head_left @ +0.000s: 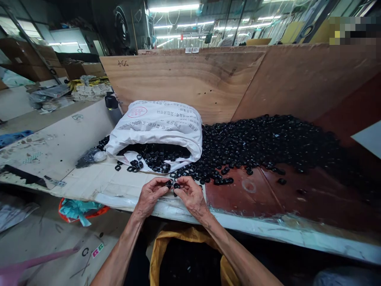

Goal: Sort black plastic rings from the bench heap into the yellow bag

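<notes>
My left hand (151, 195) pinches a small black ring-shaped part (169, 184) between thumb and fingertips. Close beside it, my right hand (192, 195) is closed on another small black part (176, 186). The two parts are almost touching; whether they are joined I cannot tell. Both hands are above the front edge of the bench. Just behind them lies a white woven sack (160, 119), its mouth facing me, with black rings (160, 157) spilling out. To the right spreads a large heap of black parts (262, 139).
An open yellow sack (156, 254) with dark contents stands below the bench edge (253, 226). A wooden board (184, 79) closes off the back. A dark bottle (112, 107) stands left of the white sack. On the floor at left is an orange-rimmed basket (64, 214) with a teal bag.
</notes>
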{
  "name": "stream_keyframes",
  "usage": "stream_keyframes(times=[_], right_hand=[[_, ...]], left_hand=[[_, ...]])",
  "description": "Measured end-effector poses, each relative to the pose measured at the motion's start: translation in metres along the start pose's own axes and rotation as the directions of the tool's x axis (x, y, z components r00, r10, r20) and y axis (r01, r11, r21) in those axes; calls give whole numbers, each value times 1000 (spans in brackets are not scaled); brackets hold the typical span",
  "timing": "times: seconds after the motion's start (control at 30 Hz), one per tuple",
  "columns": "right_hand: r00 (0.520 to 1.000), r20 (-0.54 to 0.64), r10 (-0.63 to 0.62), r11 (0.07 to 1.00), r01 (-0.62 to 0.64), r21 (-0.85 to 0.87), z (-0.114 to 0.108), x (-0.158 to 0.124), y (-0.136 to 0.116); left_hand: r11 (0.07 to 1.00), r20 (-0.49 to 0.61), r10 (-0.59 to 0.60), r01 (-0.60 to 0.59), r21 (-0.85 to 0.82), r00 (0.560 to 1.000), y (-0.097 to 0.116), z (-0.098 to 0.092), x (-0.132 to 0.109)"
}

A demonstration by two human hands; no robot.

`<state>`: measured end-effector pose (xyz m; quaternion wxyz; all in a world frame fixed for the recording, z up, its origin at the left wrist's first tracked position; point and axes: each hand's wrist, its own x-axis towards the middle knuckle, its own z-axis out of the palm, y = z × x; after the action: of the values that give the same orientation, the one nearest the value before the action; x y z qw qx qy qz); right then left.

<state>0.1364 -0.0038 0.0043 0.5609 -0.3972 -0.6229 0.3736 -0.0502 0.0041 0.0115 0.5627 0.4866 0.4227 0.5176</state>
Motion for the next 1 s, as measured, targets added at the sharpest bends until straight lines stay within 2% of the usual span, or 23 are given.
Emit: stream_keyframes(times=[0.2,0.43,0.73,1.0], right_hand=[[993,40,-111,988,115,-106,-3,2,-8],[999,1,-48,996,48,-80,-2,-1,-7],[997,-5,-71,994,71,-80,-5,-2,-11],[998,-35,-54,997,52,-49,-5,-2,-12]], left_hand=[[995,30,40,-43,95,999,-6,0,0],[988,25,112,-114,100,993,0,5,-3],[981,25,194,-194,8,981,1,8,-3],[989,8,144,-144,33,990,1,8,-4]])
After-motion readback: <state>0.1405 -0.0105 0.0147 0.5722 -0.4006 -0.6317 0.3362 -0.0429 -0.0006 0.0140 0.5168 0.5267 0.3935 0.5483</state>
